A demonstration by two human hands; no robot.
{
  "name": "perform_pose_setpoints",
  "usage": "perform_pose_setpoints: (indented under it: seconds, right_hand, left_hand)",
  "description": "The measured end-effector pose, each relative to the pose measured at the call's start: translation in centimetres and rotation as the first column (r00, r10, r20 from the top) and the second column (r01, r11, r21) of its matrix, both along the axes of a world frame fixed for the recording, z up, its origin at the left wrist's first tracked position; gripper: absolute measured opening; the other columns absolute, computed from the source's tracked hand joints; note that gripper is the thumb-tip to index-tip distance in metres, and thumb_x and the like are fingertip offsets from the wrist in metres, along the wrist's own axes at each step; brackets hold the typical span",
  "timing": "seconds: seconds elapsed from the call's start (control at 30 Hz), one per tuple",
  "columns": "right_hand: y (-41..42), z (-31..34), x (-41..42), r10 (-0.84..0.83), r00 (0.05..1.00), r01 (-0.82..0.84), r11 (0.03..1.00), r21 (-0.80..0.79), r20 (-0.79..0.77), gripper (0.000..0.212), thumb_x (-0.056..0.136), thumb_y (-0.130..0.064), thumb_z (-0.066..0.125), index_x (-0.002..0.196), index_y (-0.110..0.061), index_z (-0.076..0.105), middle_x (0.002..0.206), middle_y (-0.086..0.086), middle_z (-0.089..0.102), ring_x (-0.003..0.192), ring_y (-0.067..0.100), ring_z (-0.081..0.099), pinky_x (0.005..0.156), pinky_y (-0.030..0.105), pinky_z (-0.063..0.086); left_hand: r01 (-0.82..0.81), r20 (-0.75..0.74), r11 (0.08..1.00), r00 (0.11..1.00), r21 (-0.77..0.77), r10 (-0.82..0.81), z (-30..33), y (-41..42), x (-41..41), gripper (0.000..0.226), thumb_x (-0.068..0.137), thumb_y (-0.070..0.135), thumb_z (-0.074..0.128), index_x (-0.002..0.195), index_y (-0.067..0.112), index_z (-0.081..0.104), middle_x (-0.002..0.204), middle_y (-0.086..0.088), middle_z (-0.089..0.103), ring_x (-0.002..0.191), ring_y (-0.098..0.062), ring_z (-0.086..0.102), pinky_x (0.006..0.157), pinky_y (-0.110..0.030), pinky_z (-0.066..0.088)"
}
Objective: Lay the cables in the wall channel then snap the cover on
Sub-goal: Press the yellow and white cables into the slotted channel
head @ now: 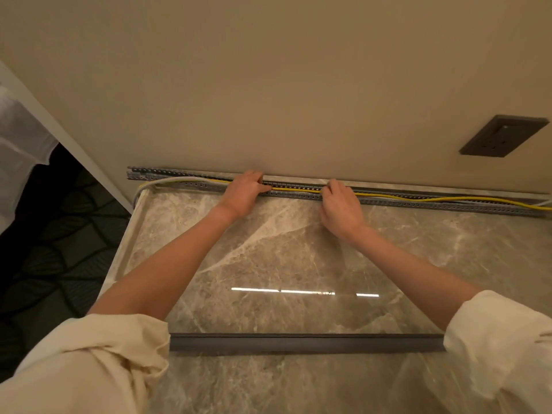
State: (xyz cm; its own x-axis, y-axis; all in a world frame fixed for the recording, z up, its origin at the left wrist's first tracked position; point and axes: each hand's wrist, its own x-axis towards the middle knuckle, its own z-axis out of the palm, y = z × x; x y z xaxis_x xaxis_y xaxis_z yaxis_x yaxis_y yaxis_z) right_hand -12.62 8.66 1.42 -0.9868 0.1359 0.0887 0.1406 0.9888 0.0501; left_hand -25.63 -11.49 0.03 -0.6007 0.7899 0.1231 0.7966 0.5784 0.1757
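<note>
Your wall (268, 70) fills the top of the view; the marble counter (268, 249) runs under it, L to R. Both your arms reach fwd over the counter, forearms bare, cream sleeves (89, 354) pushed up near the elbows, wrists roughly level.

The channel (418, 204) lies at the back of the counter against the wall, long axis horizontal, L to R, open side facing up with slotted grey sides showing. It spans nearly the full counter width. The cover (298, 343) is a dark strip lying flat on the counter near you, parallel to the channel and well apart from it, between your sleeves.

Yellow cable (448, 200) runs along inside the channel, drifting out over its front edge at far R. A white cable (167, 182) curves out at the L end.

Your left hand (243, 192) is palm down on the channel, fingers curled onto the cables. Your right hand (340, 207) sits just beside, palm down, fingertips bent down at the yellow cable; can't tell if it's pinching or only pressing.

A dark outlet (504, 135) sits on the wall upper R.
</note>
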Motion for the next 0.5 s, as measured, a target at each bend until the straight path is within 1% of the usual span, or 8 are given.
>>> perform_pose_setpoints:
  seconds: [0.07,0.13,0.2,0.27,0.33,0.4,0.43,0.5]
  right_hand:
    - [-1.3,0.1,-1.1,0.14,0.99,-0.142,0.986,-0.088,-0.029,0.025,0.086,-0.005,0.052,0.11,0.0,0.055,0.11,0.015,0.054,0.101,0.031,0.052,0.085,0.039,0.045]
    - [-2.5,0.2,-2.3,0.224,0.974,-0.227,0.964,-0.136,-0.038,0.027,0.086,-0.005,0.052,0.113,0.0,0.055,0.112,0.016,0.054,0.101,0.032,0.053,0.085,0.04,0.046]
    - [-3.5,0.0,-3.5,0.248,0.968,-0.25,0.953,-0.172,-0.032,0.03,0.086,-0.007,0.055,0.116,0.0,0.054,0.113,0.016,0.055,0.103,0.032,0.052,0.088,0.04,0.044]
    - [-4.3,-0.2,-4.7,0.247,0.969,-0.243,0.951,-0.193,-0.008,0.03,0.086,-0.01,0.056,0.115,-0.001,0.054,0.114,0.015,0.054,0.104,0.031,0.051,0.089,0.039,0.042]
    - [-4.9,-0.6,-5.6,0.252,0.968,-0.245,0.95,-0.193,0.012,0.027,0.087,-0.015,0.056,0.111,-0.002,0.056,0.111,0.014,0.054,0.104,0.031,0.051,0.089,0.038,0.041]
    - [-5.3,-0.9,-6.2,0.263,0.965,-0.257,0.951,-0.173,0.013,0.026,0.089,-0.019,0.055,0.108,-0.002,0.058,0.109,0.014,0.055,0.102,0.031,0.052,0.087,0.038,0.04]
    - [-5.4,-1.1,-6.3,0.268,0.963,-0.264,0.952,-0.156,0.005,0.025,0.09,-0.02,0.055,0.106,-0.001,0.059,0.107,0.015,0.056,0.1,0.031,0.052,0.085,0.039,0.04]
    - [-5.5,-1.5,-6.4,0.276,0.961,-0.276,0.952,-0.131,-0.02,0.023,0.091,-0.019,0.054,0.1,0.002,0.062,0.102,0.017,0.057,0.095,0.034,0.054,0.079,0.042,0.041]
  left_hand:
    - [-0.033,0.018,0.999,0.999,0.028,0.032,-0.2,-0.3,-0.2,0.047,0.083,-0.008,0.049,0.123,0.011,0.06,0.101,-0.017,0.061,0.099,-0.034,0.054,0.076,-0.042,0.04]
    - [-0.066,0.031,0.995,0.997,0.071,0.064,-0.3,-0.6,-0.3,0.043,0.081,-0.006,0.05,0.118,0.01,0.063,0.102,-0.016,0.067,0.099,-0.035,0.059,0.077,-0.043,0.044]
    - [-0.084,0.044,0.99,0.996,0.113,0.08,-0.3,-0.8,-0.4,0.036,0.083,-0.003,0.051,0.113,0.01,0.066,0.102,-0.015,0.071,0.097,-0.034,0.063,0.077,-0.042,0.048]
    - [-0.106,0.085,0.976,0.992,0.19,0.092,-0.3,-0.8,-0.5,0.028,0.084,-0.001,0.054,0.106,0.008,0.069,0.1,-0.015,0.073,0.094,-0.032,0.067,0.078,-0.041,0.05]
    - [-0.154,0.179,0.945,0.978,0.288,0.105,-0.1,-0.9,-0.5,0.023,0.082,-0.002,0.058,0.1,0.005,0.071,0.095,-0.014,0.075,0.09,-0.027,0.07,0.081,-0.035,0.052]
    - [-0.219,0.287,0.91,0.951,0.351,0.118,0.1,-1.1,-0.7,0.021,0.081,-0.005,0.059,0.095,0.003,0.072,0.09,-0.013,0.076,0.086,-0.021,0.072,0.081,-0.029,0.054]
    - [-0.251,0.339,0.895,0.933,0.369,0.122,0.1,-1.1,-0.7,0.02,0.08,-0.006,0.059,0.094,0.002,0.072,0.089,-0.013,0.076,0.084,-0.02,0.072,0.082,-0.028,0.054]
    - [-0.288,0.415,0.876,0.903,0.386,0.114,0.3,-1.2,-0.8,0.019,0.08,-0.008,0.059,0.093,0.0,0.07,0.087,-0.014,0.075,0.082,-0.018,0.071,0.082,-0.031,0.056]
